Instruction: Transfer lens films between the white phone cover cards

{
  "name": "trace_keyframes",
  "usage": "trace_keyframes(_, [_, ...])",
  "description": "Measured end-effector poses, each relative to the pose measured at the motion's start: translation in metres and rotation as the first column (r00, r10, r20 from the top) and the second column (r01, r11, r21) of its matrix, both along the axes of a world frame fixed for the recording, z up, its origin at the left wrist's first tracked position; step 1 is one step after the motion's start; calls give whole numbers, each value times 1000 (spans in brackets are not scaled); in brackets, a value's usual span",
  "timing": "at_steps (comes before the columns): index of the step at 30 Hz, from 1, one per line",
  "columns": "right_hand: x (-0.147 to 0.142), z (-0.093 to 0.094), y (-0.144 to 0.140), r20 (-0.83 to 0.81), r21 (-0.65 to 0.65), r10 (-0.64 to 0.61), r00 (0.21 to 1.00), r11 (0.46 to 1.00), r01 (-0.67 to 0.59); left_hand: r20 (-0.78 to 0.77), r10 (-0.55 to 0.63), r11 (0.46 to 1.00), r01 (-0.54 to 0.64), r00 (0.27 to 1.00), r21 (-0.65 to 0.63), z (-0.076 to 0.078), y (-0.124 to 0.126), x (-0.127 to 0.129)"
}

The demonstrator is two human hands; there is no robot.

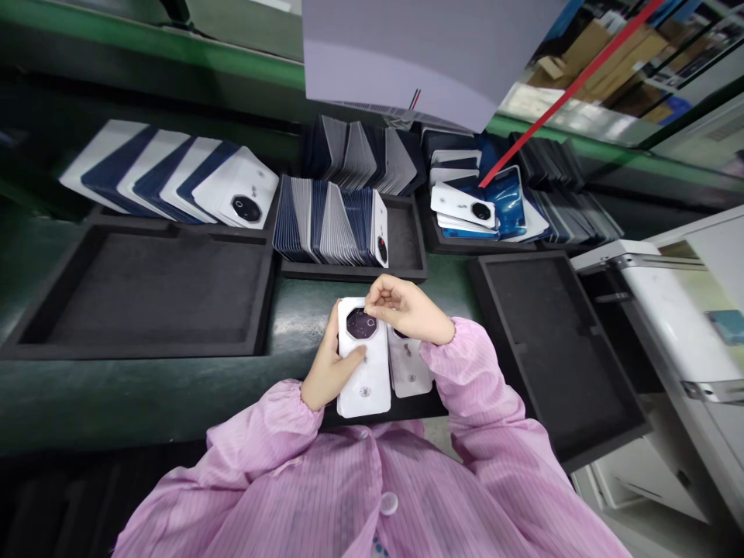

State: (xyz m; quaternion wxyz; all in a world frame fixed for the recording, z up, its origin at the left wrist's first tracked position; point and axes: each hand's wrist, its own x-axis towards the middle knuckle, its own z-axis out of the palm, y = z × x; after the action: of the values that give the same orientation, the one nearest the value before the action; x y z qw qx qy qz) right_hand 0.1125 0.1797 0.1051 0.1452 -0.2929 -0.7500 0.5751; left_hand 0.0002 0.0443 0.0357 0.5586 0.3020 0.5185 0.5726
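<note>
1. Head view: I see my left hand [328,372] gripping a white phone cover [365,360] by its edge, above the green bench [174,395].
2. My right hand [407,310] pinches at its dark camera ring [361,322]; a second cover [410,368] lies just beside.

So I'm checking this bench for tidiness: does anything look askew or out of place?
Mostly orderly. The odd spot is the right rear tray: its white covers lie loosely piled at angles, while covers in the middle tray stand in neat rows. No damage shows.
</note>
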Motion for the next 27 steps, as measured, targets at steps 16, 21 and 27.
trace_keyframes(16, [-1, -3, -8, 79, 290, -34, 996, 957, 10, -96, 27, 1000, -29, 995, -12, -6, 0, 1])
trace_keyframes(21, [2, -10, -23, 61, 579, -88, 994, 815, 37, -164, 30, 1000, -30, 986, 0, -2, 0, 0])
trace_keyframes(27, [8, -30, -42, -126, 743, -89, 988, 651, 153, -190, 34, 999, -36, 981, -7, -2, 0, -2])
